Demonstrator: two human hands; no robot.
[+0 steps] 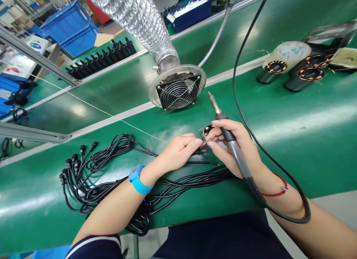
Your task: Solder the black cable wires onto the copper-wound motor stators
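Note:
My right hand (pixel 241 142) is wrapped round a soldering iron (pixel 235 151), its bare metal tip pointing up and away from me. The thumb and fingers of that hand also meet at a fine wire end. My left hand (pixel 180 151) is closed in a pinch at the same spot, fingertips nearly touching the right ones. A thin pale wire (pixel 131 125) runs from the upper left down to my left hand. Just behind the fingers is a small motor stator (pixel 208 130) with copper windings, partly hidden by the right hand. Black cables (pixel 189 183) lie beneath both hands.
A fume extractor fan (pixel 178 95) on a silver duct (pixel 139 21) hangs ahead. Coiled cables with connectors (pixel 75 162) lie left. Several wound stators (pixel 309 75) and a tape roll (pixel 292 51) stand right. The iron's cord (pixel 237 69) loops past my right arm.

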